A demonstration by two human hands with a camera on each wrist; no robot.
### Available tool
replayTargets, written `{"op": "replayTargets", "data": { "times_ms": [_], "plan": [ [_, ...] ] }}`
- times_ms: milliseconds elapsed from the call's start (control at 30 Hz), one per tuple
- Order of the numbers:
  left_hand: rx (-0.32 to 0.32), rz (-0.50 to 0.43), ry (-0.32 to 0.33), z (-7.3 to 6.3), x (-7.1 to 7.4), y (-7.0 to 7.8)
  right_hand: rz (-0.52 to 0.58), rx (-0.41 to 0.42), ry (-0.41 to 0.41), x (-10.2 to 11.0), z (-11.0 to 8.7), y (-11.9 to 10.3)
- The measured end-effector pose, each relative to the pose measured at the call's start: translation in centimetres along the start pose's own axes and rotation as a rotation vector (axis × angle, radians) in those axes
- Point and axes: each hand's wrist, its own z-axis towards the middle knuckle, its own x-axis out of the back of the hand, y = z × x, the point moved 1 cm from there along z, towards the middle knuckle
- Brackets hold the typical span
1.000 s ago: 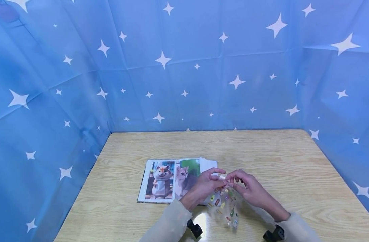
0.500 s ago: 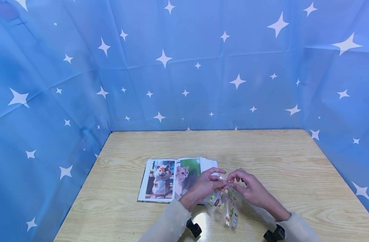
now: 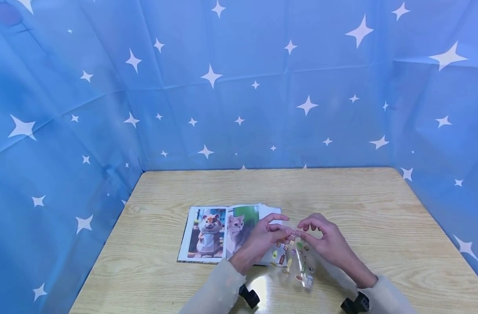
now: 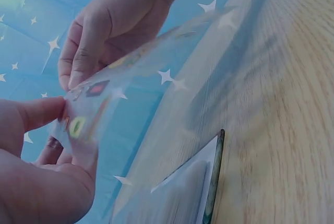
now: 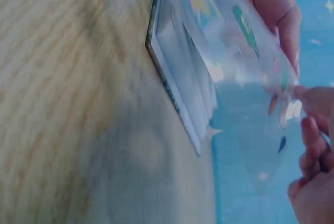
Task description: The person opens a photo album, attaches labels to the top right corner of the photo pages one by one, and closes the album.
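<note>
A clear sticker sheet with small colourful food and bottle pictures hangs down between the two hands, its top edge raised above the table. My left hand pinches that top edge between thumb and fingers. Close beside it, my right hand pinches the sheet near the same spot, fingertips almost meeting. In the left wrist view the sheet bends as it slants away from the fingertips. Whether a single sticker is lifting off is too small to tell.
An open photo album lies left of and partly behind the hands, showing an animal in an apron and a kitten. Wood-grain table extends around it. Blue star-patterned curtains stand behind and at both sides.
My right hand has shifted slightly up and right, the left a little left. The sheet's lower end has swung somewhat to the right. The album has not moved.
</note>
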Motion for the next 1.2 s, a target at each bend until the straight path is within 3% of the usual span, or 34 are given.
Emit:
{"op": "replayTargets", "data": {
  "times_ms": [200,367,633,833,1200],
  "plan": [
    [-0.031,-0.062,0.007,-0.3,0.0,0.3,-0.095,0.016,0.047,0.1,0.4,-1.4],
    [-0.049,-0.030,0.003,-0.6,0.1,0.5,-0.143,-0.024,0.034,0.1,0.4,-2.2],
    [-0.068,0.000,-0.026,-0.9,0.2,0.7,-0.116,-0.048,-0.007,0.0,0.4,-2.6],
    [-0.106,-0.018,-0.068,-1.0,0.3,0.7,-0.113,-0.033,-0.008,0.0,0.5,-2.8],
    [-0.188,0.047,-0.103,-1.1,0.3,0.9,-0.045,-0.015,-0.003,0.2,0.5,-3.4]
  ]
}}
